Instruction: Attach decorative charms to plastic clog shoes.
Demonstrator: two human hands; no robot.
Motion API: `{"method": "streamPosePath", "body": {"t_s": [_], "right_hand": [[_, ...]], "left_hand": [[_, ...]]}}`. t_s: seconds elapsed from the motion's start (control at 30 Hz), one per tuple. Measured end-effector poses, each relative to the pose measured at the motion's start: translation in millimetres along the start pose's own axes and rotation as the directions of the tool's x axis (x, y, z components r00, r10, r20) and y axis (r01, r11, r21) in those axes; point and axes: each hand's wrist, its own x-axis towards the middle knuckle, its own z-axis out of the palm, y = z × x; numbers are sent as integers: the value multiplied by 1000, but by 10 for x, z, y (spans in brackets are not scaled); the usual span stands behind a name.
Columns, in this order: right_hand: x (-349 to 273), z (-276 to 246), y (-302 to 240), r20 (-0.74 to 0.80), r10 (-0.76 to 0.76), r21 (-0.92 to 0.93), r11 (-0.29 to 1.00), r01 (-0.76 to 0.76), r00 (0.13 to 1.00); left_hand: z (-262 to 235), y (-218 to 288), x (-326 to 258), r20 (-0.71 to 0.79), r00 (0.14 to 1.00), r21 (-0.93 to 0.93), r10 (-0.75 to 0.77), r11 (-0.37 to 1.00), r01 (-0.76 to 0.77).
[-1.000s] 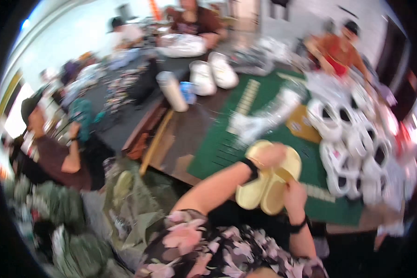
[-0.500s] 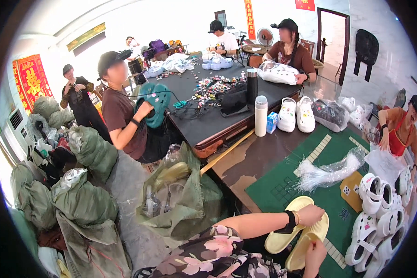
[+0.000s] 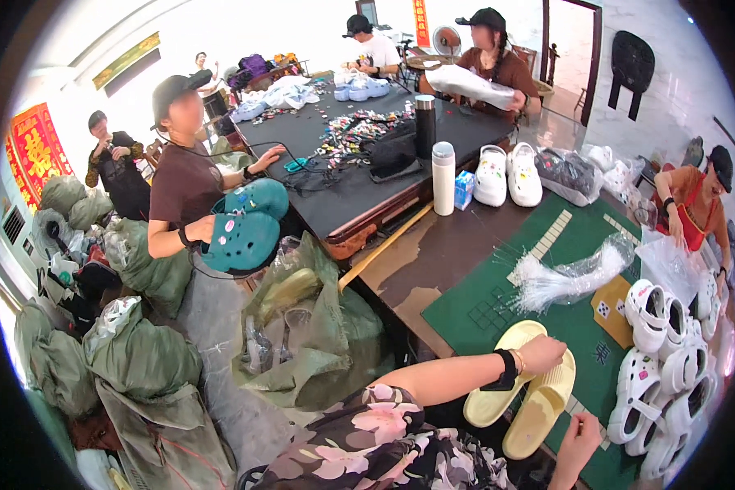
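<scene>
You faced a red banner (image 3: 37,151) with a large gold character, a narrow red-orange strip (image 3: 420,23) bearing smaller characters, a green mat (image 3: 465,287) printed with a dark character, and a mustard-yellow panel (image 3: 611,325) showing dice faces.

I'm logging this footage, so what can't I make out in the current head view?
All in the head view:
Left hand: fingertips at the yellow slides, hidden by the hand itself.
Right hand: its forearm, cut off by the lower edge.
Colourful bits on the black-topped table: too small to identify.
Open green sack: deeper contents, hidden by its sides.
</scene>
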Motion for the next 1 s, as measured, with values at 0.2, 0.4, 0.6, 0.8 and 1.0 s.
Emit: {"method": "streamPosePath", "body": {"t_s": [0.2, 0.4, 0.6, 0.8, 1.0], "right_hand": [[-35, -168, -258, 1, 116, 17, 993, -116, 993], [-11, 145, -373, 216, -116, 192, 979, 74, 969], [-94, 432, -144, 289, -167, 124, 983, 136, 943], [9, 655, -22, 293, -212, 192, 968, 160, 932], [185, 833, 142, 262, -179, 75, 983, 165, 948]], "left_hand": [[259, -104, 108, -38, 998, -34, 43, 998, -45], [-41, -212, 98, 82, 981, -91, -177, 979, 184], [-142, -29, 114, 78, 991, -220, -113, 967, 127], [-104, -26, 105, 165, 978, -271, -125, 948, 167], [-196, -113, 357, 315, 949, -222, -35, 969, 110]]}}
